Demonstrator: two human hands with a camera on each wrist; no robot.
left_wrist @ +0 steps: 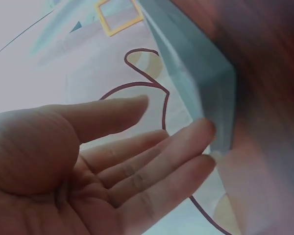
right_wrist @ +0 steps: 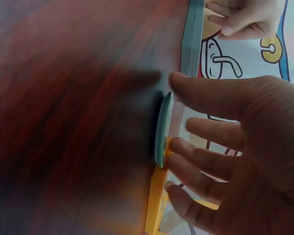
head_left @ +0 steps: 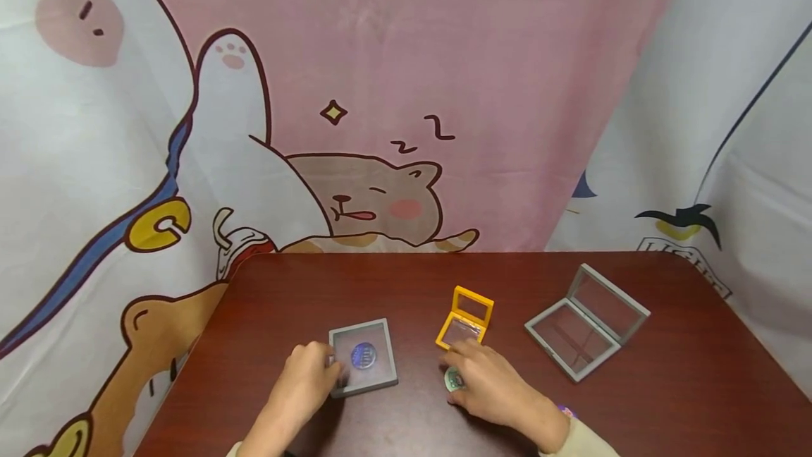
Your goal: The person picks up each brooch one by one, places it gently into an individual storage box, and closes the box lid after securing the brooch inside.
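A grey square display case [head_left: 380,381] lies closed on the table at centre left, with a round blue disc [head_left: 364,355] seen through its clear window. At its left edge is my left hand [head_left: 307,372], fingers nearly straight and fingertips right at the frame [left_wrist: 218,93]. My right hand [head_left: 491,383] hovers over a small round green disc [head_left: 453,379] lying on the table. In the right wrist view, the disc [right_wrist: 162,129] shows edge-on, with thumb and fingers spread around it, loosely bent. Just beyond that hand stands a small yellow display case [head_left: 442,336], its lid raised.
Farther right, a larger grey display case [head_left: 574,372] sits with its lid tilted up. A small purple item [head_left: 567,412] shows partly behind the right wrist. The dark red-brown table [head_left: 279,302] ends at a printed cartoon curtain [head_left: 507,90].
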